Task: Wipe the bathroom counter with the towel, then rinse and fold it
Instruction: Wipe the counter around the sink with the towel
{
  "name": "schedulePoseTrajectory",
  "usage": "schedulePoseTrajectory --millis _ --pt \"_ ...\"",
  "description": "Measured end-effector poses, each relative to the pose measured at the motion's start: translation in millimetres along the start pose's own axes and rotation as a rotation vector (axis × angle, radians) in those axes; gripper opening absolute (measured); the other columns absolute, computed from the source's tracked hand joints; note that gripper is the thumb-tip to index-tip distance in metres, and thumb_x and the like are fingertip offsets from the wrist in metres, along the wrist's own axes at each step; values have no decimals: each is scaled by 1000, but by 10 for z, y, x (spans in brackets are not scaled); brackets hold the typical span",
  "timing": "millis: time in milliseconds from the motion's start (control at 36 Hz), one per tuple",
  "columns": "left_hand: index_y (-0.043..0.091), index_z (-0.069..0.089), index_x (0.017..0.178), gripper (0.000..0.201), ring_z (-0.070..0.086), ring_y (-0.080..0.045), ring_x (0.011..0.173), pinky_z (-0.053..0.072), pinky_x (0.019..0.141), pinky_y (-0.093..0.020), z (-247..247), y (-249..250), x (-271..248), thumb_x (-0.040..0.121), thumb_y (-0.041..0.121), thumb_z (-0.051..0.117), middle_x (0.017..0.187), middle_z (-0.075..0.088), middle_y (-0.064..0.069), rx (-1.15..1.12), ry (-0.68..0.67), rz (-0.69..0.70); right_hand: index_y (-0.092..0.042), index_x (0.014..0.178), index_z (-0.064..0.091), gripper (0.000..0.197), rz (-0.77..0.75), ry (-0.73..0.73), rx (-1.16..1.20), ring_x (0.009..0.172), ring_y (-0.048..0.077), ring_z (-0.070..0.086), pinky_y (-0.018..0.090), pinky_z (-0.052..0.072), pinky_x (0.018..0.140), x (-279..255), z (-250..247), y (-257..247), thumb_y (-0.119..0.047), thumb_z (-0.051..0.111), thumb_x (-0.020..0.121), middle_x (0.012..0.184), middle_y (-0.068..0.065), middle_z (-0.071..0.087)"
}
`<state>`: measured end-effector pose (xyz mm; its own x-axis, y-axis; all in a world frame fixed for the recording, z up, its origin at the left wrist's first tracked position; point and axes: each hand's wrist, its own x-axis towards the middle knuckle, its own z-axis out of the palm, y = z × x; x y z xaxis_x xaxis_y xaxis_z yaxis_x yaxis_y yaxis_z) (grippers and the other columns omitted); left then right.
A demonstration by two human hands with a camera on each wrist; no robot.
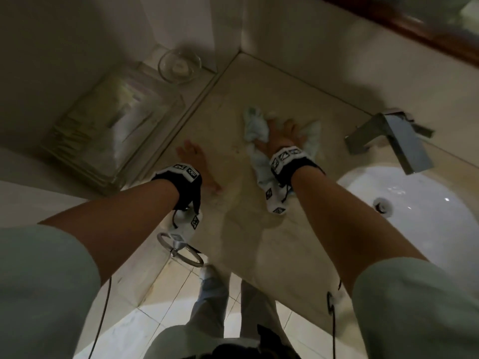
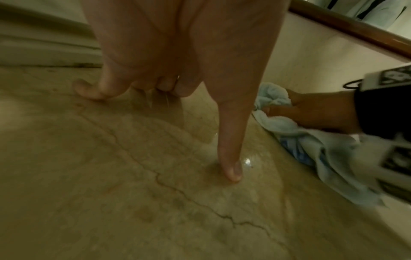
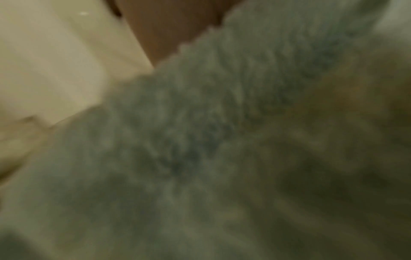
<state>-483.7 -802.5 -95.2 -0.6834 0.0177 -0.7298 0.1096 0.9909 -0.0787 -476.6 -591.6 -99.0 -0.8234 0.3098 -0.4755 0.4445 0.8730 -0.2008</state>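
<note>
Terry towel (image 1: 255,130) crumpled under right hand (image 1: 281,138), fingers (image 1: 288,125) spread, left hand (image 1: 197,164) splayed, marble counter (image 1: 246,229)

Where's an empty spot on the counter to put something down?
Bare counter lies between the left hand and the towel, and nearer, before the edge. Crowded: glass tray and glass bowl on the left ledge; faucet and sink at right.

Fluffy pale-blue terry cloth towel (image 1: 255,129), glossy veined stone counter (image 1: 246,242), shiny metal tap (image 1: 404,141), clear glass bowl (image 1: 179,64)
</note>
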Motion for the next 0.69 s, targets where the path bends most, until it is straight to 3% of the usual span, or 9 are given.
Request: schedulePoseTrajectory --millis 83,139,194,278,333,389,500,583,694 --pt "10 -13 149 152 7 -43 144 21 115 -53 -26 0 -37 45 71 78 156 -15 -18 100 -23 -23 -32 143 25 79 -59 3 -6 139 38 18 57 16 110 -269 119 -17 -65 56 79 150 16 18" --pt "4 22 146 118 36 -37 131 33 110 -49 -103 -8 -228 58 58 80 150 24 -23 172 -33 16 -29 140 31 76 -67 59 -15 135 39 24 56 21 107 -415 235 60 -64 57 78 145 17 25" --pt "4 54 107 55 55 -25 94 45 96 -39 -203 -25 -401 74 43 75 101 56 -15 245 -63 48 -28 139 33 73 -37 97 -4 133 39 26 55 22 106 -526 298 129 -62 57 80 142 16 27" --pt "7 57 85 31 44 -15 59 41 68 -29 -305 -3 -628 81 34 71 67 49 -5 330 -66 120 -29 140 32 70 62 116 53 132 37 27 54 25 105 -603 304 178 -60 56 82 139 15 29" --pt "6 57 91 36 47 -16 62 43 69 -28 -234 -41 -505 80 38 72 73 54 -6 271 -74 110 -29 140 31 71 133 126 99 132 37 27 54 27 104 -603 286 176 -60 56 81 139 14 30" --pt "3 56 112 73 56 -21 80 49 82 -34 -121 -46 -281 65 55 78 102 62 -12 179 -84 80 -27 142 28 75 211 145 143 133 38 27 54 28 105 -577 256 165 -63 54 81 141 15 29" --pt "6 37 139 109 48 -38 111 37 94 -54 174 -97 301 55 62 79 134 42 -21 111 -36 30 -24 143 25 76 368 232 294 133 38 26 53 23 107 -452 152 187 -64 48 83 143 18 28" --pt "12 7 150 128 22 -42 139 24 110 -57 2 -54 -48 56 68 74 156 13 -16 35 -18 91 -23 149 9 85 458 189 452 142 37 7 54 7 113 -242 58 208 -70 37 84 155 15 6" --pt "5 -14 148 136 -6 -43 144 10 117 -53 -39 3 -28 62 64 74 156 -16 -20 21 11 99 -23 147 16 81 599 293 442 139 36 15 54 14 110 81 -89 117 -70 38 85 151 16 15"
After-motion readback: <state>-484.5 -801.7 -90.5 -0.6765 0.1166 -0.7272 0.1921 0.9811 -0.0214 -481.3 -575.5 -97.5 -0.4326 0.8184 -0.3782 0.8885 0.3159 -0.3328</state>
